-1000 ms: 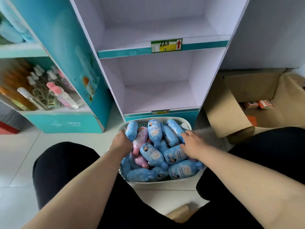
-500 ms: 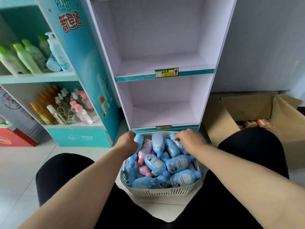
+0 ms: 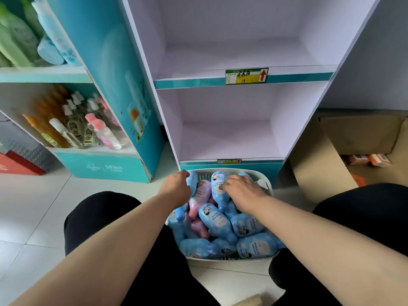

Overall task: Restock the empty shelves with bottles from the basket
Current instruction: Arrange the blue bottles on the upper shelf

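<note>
Two hands in white plastic basket (image 3: 220, 259) of blue and pink plastic bottles (image 3: 216, 219), before empty lilac shelves (image 3: 229, 140): left hand (image 3: 176, 187) grips one blue bottle (image 3: 192, 181), hold of right hand (image 3: 242, 192) unclear; smooth heaped bottles may slip

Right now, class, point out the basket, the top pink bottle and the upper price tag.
basket (image 3: 229, 260): head view, on its near rim.
top pink bottle (image 3: 202, 193): head view, on its label.
upper price tag (image 3: 246, 76): head view, on its yellow middle.
</note>
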### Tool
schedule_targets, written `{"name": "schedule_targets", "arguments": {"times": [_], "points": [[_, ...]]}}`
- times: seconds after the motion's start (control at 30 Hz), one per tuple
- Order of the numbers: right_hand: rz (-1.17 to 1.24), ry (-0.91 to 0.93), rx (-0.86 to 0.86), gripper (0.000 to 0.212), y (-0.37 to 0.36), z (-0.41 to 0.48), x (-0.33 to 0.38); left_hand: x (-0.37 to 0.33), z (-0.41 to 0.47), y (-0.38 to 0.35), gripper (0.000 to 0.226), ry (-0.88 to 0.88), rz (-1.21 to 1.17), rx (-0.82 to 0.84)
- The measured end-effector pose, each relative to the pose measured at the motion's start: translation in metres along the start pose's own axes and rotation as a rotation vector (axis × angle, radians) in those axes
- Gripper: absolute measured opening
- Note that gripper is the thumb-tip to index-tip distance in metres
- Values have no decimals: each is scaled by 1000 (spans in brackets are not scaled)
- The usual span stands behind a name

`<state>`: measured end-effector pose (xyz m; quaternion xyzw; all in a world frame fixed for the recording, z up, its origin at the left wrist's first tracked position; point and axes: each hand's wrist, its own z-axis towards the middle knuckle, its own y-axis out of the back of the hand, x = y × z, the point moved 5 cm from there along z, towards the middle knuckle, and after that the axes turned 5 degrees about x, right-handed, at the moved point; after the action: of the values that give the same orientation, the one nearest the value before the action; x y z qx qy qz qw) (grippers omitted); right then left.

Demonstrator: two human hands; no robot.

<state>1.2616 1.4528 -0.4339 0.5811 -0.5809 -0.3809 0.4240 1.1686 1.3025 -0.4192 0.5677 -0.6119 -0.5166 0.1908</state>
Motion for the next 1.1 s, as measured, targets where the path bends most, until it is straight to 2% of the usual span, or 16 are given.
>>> {"name": "schedule_targets", "arguments": {"times": [0.13, 0.27, 0.47, 0.57, 0.63, 0.73, 0.9, 1.03, 1.1], "points": [[-110, 123, 147, 51, -17, 33, 11, 8, 17, -7, 47, 51, -44, -19], [-243, 224, 245, 42, -32, 57, 15, 16, 26, -20, 43, 60, -22, 28], [-315, 303, 211, 36, -36, 73, 9, 28, 41, -32, 45, 166, -16, 68], [-307, 298, 151, 45, -31, 71, 7, 37, 45, -34, 37, 261, -27, 66], [-211, 251, 70, 51, -22, 69, 4, 41, 48, -38, 39, 302, -30, 78], [56, 136, -72, 44, -8, 66, -8, 39, 55, -43, 46, 335, -45, 73], [438, -137, -180, 55, -15, 47, -29, 31, 60, -50, 62, 376, 53, 134], [528, -244, -228, 56, -19, 41, -37, 27, 60, -51, 51, 391, 52, 151], [563, -274, -210, 57, -21, 37, -39, 26, 56, -51, 49, 414, -27, 159]]}}
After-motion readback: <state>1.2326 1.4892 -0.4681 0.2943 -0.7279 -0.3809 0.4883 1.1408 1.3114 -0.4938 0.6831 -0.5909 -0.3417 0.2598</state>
